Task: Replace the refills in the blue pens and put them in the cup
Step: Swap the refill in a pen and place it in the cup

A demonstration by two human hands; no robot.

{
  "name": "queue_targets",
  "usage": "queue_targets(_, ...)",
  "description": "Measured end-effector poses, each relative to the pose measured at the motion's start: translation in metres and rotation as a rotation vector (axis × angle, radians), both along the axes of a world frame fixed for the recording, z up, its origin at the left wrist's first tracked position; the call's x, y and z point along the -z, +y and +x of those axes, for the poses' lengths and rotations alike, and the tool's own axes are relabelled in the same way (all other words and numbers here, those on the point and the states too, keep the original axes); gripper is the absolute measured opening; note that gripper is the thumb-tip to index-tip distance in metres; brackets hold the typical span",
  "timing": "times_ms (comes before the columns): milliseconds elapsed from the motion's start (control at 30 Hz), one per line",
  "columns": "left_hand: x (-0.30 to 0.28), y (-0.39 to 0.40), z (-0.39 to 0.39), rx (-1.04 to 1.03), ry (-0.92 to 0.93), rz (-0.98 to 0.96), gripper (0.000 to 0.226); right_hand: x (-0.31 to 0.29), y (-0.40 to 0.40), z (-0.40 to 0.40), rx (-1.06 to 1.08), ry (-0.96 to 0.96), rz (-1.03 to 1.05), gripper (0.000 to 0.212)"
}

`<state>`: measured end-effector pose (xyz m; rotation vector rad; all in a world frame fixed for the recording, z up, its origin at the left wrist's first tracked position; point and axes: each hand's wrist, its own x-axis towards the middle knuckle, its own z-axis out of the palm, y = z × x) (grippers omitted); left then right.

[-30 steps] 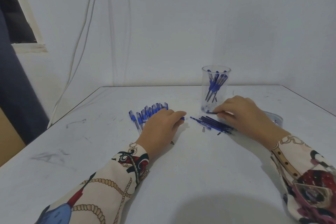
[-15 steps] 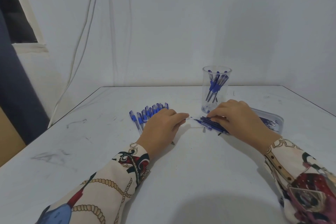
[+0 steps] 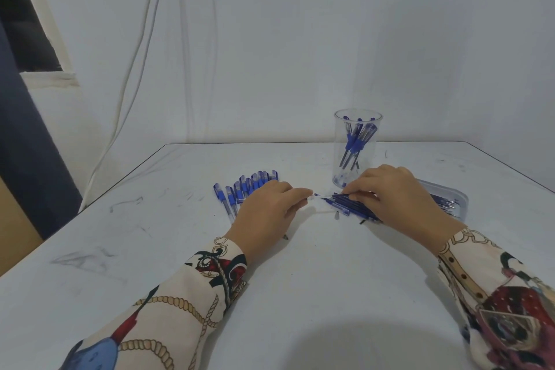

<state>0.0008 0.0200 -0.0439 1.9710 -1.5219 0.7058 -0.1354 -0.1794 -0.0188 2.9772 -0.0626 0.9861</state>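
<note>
On the table (image 3: 300, 294), left hand (image 3: 267, 213) gripping a pen (image 3: 310, 196), right hand (image 3: 390, 192) pinching a refill (image 3: 330, 197).

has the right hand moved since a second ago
Yes. The right hand has slid left across the refill pile, away from the tray and toward the left hand; the cup stayed put.

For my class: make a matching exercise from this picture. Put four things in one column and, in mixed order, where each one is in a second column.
Things
1. clear cup
2. row of blue pens
3. pile of refills
4. tray

Places
A. under the fingers of the right hand
B. at the far right, behind the right wrist
C. standing upright behind the right hand, pens inside
D. on the table beyond the left hand

Pairs: 1-C, 2-D, 3-A, 4-B
</note>
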Motion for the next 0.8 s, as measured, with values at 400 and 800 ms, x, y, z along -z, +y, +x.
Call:
queue_targets(400, 0.000, 0.000, -0.003, 0.003, 0.003, 0.009, 0.026, -0.003, 0.007, 0.000, -0.003, 0.008, -0.001, 0.014)
queue_targets(800, 0.002, -0.006, -0.009, -0.028, -0.006, 0.019, 0.026, -0.006, 0.033, 0.002, 0.059, 0.062, 0.003, 0.046)
